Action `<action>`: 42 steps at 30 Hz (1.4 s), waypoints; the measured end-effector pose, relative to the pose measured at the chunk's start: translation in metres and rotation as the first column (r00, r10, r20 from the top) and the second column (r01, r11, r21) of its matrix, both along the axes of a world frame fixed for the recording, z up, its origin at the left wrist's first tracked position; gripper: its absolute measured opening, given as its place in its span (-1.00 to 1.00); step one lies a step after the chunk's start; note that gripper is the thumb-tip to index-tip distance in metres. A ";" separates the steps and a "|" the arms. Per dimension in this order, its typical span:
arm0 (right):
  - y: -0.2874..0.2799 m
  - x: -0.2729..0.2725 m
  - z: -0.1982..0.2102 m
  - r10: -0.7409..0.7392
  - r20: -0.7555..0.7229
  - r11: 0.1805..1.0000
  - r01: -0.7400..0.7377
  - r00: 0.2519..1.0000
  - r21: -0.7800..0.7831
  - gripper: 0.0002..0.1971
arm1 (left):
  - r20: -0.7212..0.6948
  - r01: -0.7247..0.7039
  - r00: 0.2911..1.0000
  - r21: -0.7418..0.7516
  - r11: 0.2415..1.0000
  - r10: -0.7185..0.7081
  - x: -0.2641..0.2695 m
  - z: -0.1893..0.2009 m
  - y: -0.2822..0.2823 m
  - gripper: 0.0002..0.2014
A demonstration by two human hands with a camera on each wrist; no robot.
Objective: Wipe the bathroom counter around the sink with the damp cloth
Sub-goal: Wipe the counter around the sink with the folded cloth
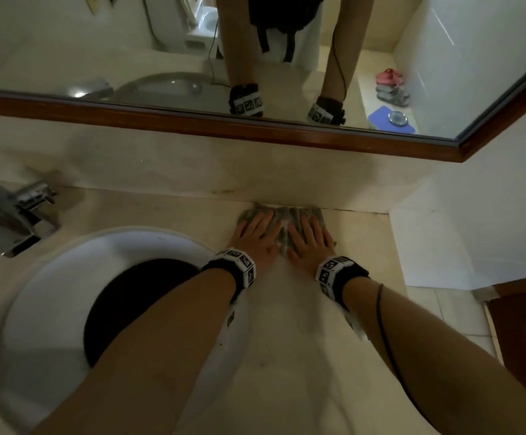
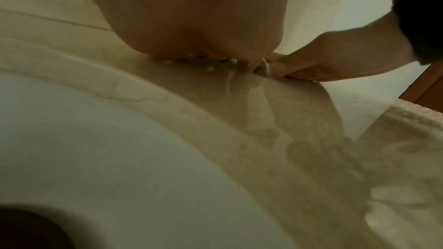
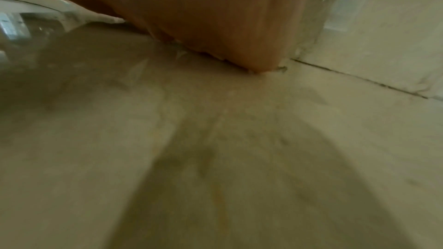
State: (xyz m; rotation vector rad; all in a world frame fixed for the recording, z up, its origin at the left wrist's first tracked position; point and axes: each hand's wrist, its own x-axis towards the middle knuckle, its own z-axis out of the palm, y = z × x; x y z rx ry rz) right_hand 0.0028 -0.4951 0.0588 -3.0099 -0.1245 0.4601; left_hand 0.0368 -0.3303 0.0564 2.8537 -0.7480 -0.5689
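Both hands lie flat, side by side, on the damp cloth [image 1: 282, 219], which is pushed up against the backsplash at the rear of the counter [image 1: 302, 356], just to the right of the sink [image 1: 54, 277]. The left hand [image 1: 257, 237] and the right hand [image 1: 310, 241] have their fingers straight and slightly spread, pressing the grey patterned cloth down rather than gripping it; the left wrist view shows a thin edge of cloth under the palm and the right hand's fingertips beside it. Judging by the streaky sheen on the marble between the hands and the front edge, this strip to the right of the basin looks already wiped, with the stroke now at its far end. The part behind the basin around the chrome faucet [image 1: 14, 215] and the left side, which is out of view, appear still to be done, so the task seems about midway at best. The faucet base will oblige the cloth to go round it, and the dark grout line along the backsplash may hold dirt. Above, a wood-framed mirror [image 1: 286, 133] reflects the person's arms and some slippers on the floor.
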 end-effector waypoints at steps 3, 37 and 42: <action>0.016 0.010 -0.001 -0.011 -0.042 0.999 0.009 0.999 -0.034 -0.02 | -0.015 -0.013 1.000 -0.019 1.000 0.013 0.011 -0.001 0.018 -0.43; 0.240 0.070 -0.005 0.128 -0.026 0.991 -0.127 0.991 0.028 -0.46 | 0.133 -0.223 0.964 -0.069 0.972 0.231 0.035 -0.014 0.260 -0.49; 0.227 0.063 -0.007 0.076 -0.035 0.997 -0.076 0.996 0.010 -0.45 | 0.115 -0.115 0.986 -0.046 0.992 0.120 0.041 -0.004 0.237 -0.48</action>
